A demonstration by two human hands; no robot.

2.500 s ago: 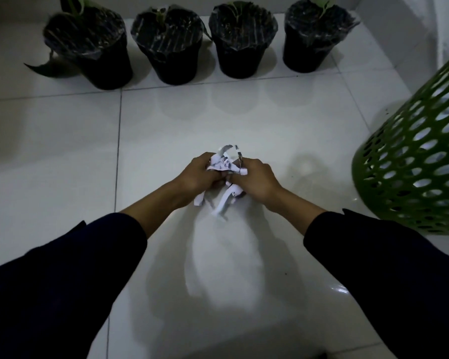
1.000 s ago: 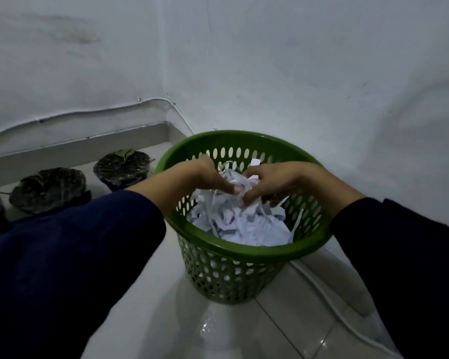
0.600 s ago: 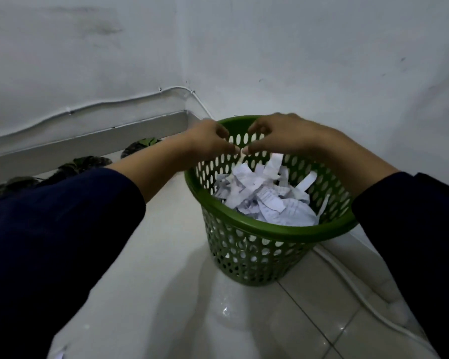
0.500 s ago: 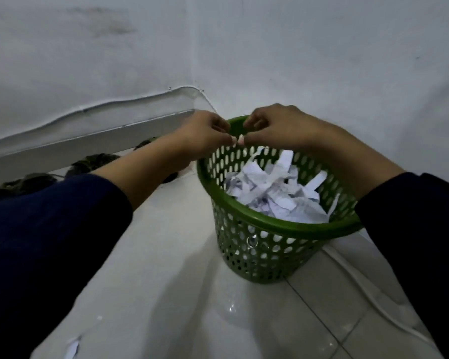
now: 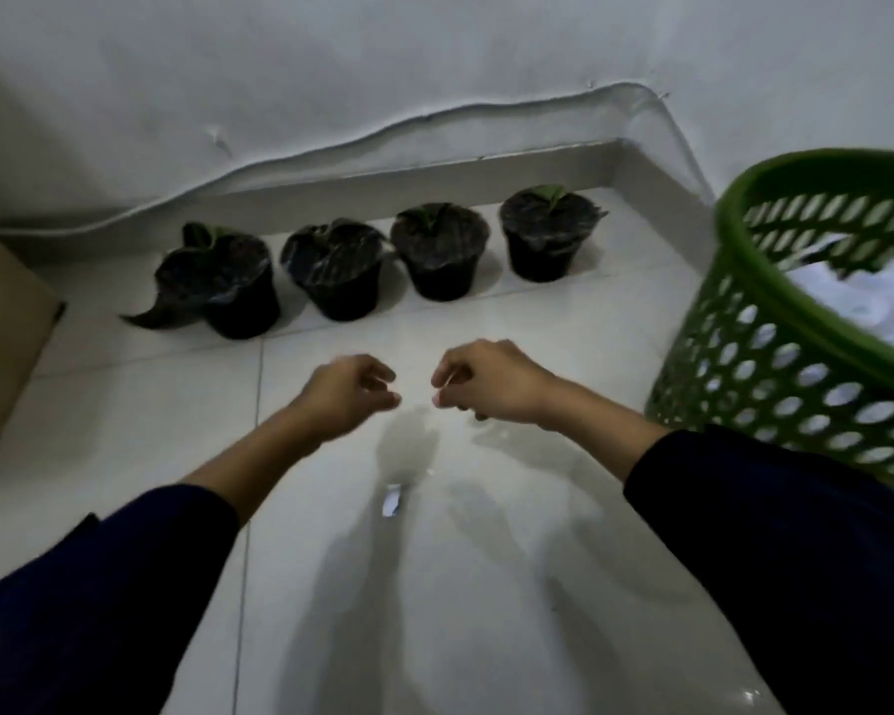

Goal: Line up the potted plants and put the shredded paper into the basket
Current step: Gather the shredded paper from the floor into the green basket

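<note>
White glossy floor tiles (image 5: 125, 405) and a white plastered wall fill the frame; light is dim. Four black plastic pots with dark-leaved plants (image 5: 437, 252) stand in a row along the skirting at upper centre, near one another, so the lining-up part reads as done.

Change noted: half a second ago both hands were above the green perforated plastic basket (image 5: 775, 353), dropping paper in. Now the view has swung back to the floor, and the basket sits at right of frame with white shredded paper (image 5: 847, 296) piled inside.

Left hand (image 5: 349, 394): loosely curled, nothing visible in it. Right hand (image 5: 491, 387): curled, with what looks like a thin pale sliver between thumb and finger; blur prevents confirming.

One small white paper scrap (image 5: 392, 500) lies on the tile at lower centre, below both hands, well apart from the basket.

Judgement: bulk transfer complete; the remaining work is stray scraps, which will need a fingertip pinch against smooth tile.
</note>
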